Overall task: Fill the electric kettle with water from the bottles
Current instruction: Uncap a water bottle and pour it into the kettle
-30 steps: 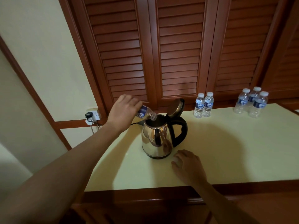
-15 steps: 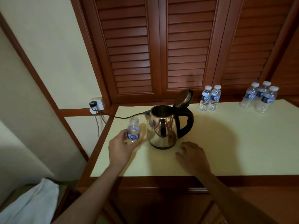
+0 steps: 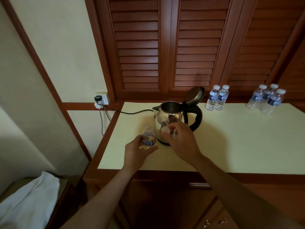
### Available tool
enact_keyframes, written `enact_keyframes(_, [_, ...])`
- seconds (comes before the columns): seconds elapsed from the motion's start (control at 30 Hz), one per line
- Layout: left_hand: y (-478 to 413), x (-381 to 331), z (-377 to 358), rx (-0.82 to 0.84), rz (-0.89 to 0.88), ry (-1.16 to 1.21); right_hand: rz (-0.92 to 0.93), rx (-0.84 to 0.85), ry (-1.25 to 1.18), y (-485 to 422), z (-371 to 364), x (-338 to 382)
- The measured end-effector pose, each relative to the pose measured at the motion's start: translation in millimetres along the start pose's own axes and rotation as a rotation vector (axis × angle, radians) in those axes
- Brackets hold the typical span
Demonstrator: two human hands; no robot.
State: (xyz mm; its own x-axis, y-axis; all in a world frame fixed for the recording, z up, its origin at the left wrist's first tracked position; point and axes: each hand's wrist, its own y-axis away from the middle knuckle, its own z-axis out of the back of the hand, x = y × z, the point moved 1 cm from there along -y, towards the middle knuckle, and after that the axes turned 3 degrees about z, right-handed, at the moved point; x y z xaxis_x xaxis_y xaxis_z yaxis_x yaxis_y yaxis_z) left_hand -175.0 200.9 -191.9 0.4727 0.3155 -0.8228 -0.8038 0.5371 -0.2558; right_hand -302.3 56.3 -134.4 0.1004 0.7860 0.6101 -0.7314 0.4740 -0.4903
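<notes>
A steel electric kettle (image 3: 171,113) with a black handle stands on the cream table top (image 3: 231,138), its lid tipped open at the back. My left hand (image 3: 137,151) holds a small clear bottle (image 3: 149,138) upright just left of the kettle; the bottle has no cap on. My right hand (image 3: 183,142) is raised in front of the kettle and pinches a white bottle cap (image 3: 165,130) close to the bottle's mouth. Two capped bottles (image 3: 217,98) stand behind the kettle at the right, and three more bottles (image 3: 267,101) stand at the far right.
The kettle's black cord (image 3: 132,112) runs left across the table to a wall socket (image 3: 101,98). Louvred wooden doors (image 3: 165,47) rise behind the table. A white cloth (image 3: 28,202) lies on a low stand at the lower left. Drawers sit below the table edge.
My left hand tipped the bottle at the kettle's mouth, then brought it down upright beside the kettle. My right hand lifted off the table with the cap and moved toward the bottle.
</notes>
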Motion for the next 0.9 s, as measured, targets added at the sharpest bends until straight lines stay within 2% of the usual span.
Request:
enact_keyframes(0.2, [-4.1,4.6,2.4,0.085,0.01,0.025,0.188,0.225,0.162,-39.9,-3.7,36.9])
enact_keyframes(0.33, [-8.0,10.0,3.8,0.141,0.003,0.061,0.189,0.404,0.196,-52.7,-4.2,42.2])
enact_keyframes(0.57, [-17.2,8.3,10.6,0.287,-0.029,0.059,0.261,0.603,0.336,-69.3,8.0,56.6])
enact_keyframes(0.73, [-16.1,5.1,12.3,0.315,-0.03,0.068,0.268,0.649,0.566,-71.5,11.3,69.1])
enact_keyframes(0.9, [-11.2,4.5,9.0,0.291,-0.034,0.07,0.261,0.506,0.795,-62.4,-4.8,73.5])
